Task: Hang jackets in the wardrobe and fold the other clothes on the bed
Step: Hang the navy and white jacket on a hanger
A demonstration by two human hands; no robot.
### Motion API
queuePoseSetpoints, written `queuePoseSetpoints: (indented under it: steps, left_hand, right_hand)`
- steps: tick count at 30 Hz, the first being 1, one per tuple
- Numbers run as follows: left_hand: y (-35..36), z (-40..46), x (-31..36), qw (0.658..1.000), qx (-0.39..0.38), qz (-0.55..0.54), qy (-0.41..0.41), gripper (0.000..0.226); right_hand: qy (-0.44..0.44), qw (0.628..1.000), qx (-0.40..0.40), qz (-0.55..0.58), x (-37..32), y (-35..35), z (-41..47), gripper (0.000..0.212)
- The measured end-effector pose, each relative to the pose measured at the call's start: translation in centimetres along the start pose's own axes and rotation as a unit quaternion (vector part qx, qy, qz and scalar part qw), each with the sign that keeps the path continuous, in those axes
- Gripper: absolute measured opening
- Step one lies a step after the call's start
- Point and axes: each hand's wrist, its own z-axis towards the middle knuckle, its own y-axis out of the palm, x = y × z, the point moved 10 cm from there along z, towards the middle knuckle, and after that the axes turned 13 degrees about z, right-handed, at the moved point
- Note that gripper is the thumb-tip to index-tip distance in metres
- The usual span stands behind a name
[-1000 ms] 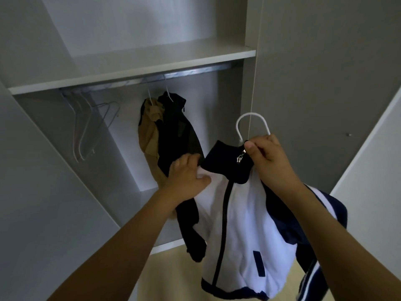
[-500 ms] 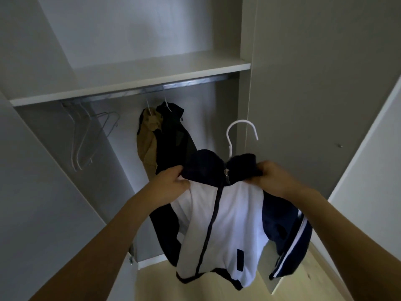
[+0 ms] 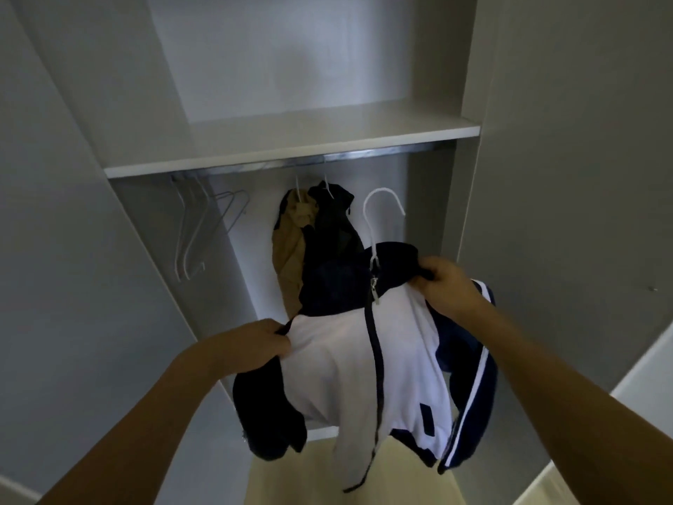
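Empty white hangers (image 3: 189, 235) are seen hanging at the left end of the wardrobe rail (image 3: 364, 156), under the shelf (image 3: 291, 147). Further right on the rail, a tan jacket (image 3: 289, 256) and a black jacket (image 3: 333, 231) are being carried on white hangers, touching each other.

Left hand (image 3: 255, 344): fingers are being curled round the left shoulder of the white and navy jacket (image 3: 349, 366), pinching the fabric at the seam where the dark sleeve starts. The jacket is being held up in front of the open wardrobe, below the rail and not on it, zip closed, sleeves hanging loose on both sides.

The white hanger hook (image 3: 382, 213) is seen rising from the navy collar, just right of the black jacket, short of the rail.

Right hand (image 3: 444, 282): the right side of the collar and shoulder is being gripped, fingers closed over the dark fabric. The striped sleeve is being left to hang beneath that forearm.
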Motion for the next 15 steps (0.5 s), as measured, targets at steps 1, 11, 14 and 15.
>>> queuePoseSetpoints:
  steps: [1,11,14,15]
  left_hand:
    - [0.0,-0.6,-0.4,1.0,0.002,-0.001,0.003,0.028]
    - [-2.1,-8.5,-10.4,0.977,0.013,-0.211,-0.041,0.037]
    - [-2.8,-10.5,-13.7,0.961,0.036,-0.252,-0.105,0.035]
    - [-2.8,-10.9,-14.2,0.959,0.027,-0.257,-0.118,0.043]
  right_hand:
    - [-0.01,1.0,-0.022,-0.017,-0.6,1.2,0.8,0.022]
    - [0.047,0.901,-0.395,-0.175,-5.4,20.8,2.5,0.041]
    - [0.067,0.874,-0.44,-0.196,-5.9,27.2,3.2,0.043]
    - [0.098,0.871,-0.445,-0.186,-5.9,28.7,3.5,0.046]
